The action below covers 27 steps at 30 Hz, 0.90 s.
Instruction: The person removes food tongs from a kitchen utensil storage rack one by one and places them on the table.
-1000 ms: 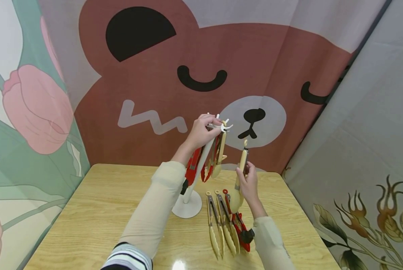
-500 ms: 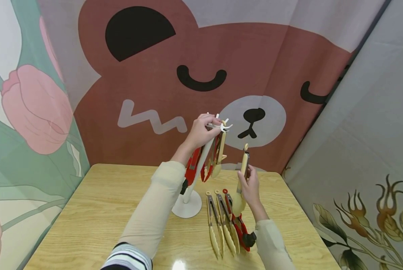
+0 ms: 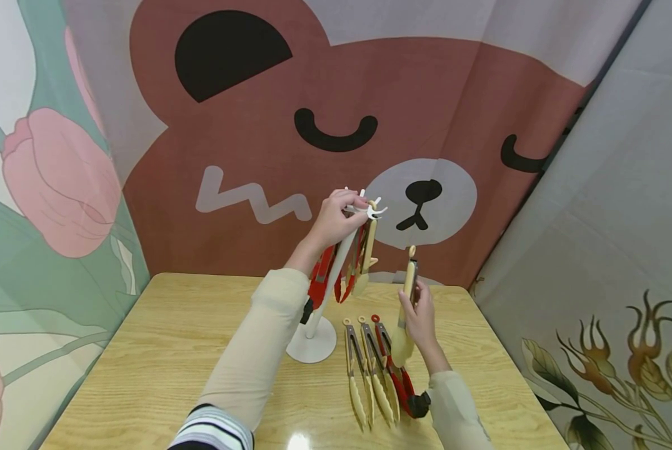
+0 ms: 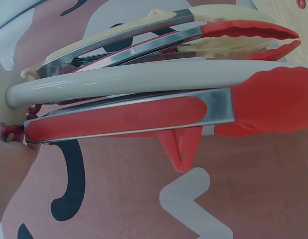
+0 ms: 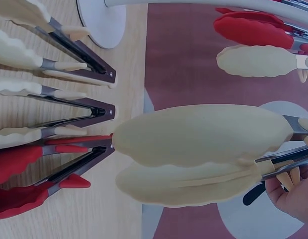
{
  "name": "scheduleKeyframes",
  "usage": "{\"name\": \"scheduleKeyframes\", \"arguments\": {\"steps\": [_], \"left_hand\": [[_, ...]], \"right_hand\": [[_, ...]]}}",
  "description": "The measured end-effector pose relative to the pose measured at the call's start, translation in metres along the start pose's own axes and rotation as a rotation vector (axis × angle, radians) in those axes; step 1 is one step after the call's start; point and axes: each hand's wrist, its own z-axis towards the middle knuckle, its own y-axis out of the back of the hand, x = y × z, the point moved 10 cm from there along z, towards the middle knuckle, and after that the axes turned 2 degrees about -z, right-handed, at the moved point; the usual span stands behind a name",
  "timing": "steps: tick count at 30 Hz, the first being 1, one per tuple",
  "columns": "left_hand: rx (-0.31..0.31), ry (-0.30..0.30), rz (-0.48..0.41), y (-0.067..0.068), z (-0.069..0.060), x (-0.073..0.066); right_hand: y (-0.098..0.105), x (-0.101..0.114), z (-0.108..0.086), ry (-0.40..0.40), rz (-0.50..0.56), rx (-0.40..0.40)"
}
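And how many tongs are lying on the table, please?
3: nearest the white stand base, first cream pair; next, second cream pair; then red pair, in head view partly behind the held tongs. None seems fully hidden.

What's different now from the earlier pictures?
The right hand has moved slightly down and rightward in the head view, with the cream-and-metal tongs it grips. Nothing was grasped or released. The left hand still grips the white round-based stand; two cream tongs and red tongs on the wooden table stayed put.
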Motion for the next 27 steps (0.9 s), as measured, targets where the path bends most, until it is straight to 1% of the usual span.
{"name": "scheduleKeyframes", "arguments": {"steps": [8,17,24,27], "left_hand": [[0.001,0.009,-0.002,0.0,0.0,0.001],[0.004,0.001,-0.013,0.0,0.0,0.001],[0.007,0.009,-0.011,0.0,0.0,0.002],[0.006,0.009,-0.011,0.0,0.0,0.001]], "right_hand": [[0.002,-0.007,-0.004,-0.014,-0.022,0.012],[0.004,-0.015,-0.008,-0.008,-0.043,0.01],[0.007,-0.022,-0.012,-0.04,-0.065,0.012],[0.008,-0.024,-0.014,-0.041,-0.067,0.015]]}}
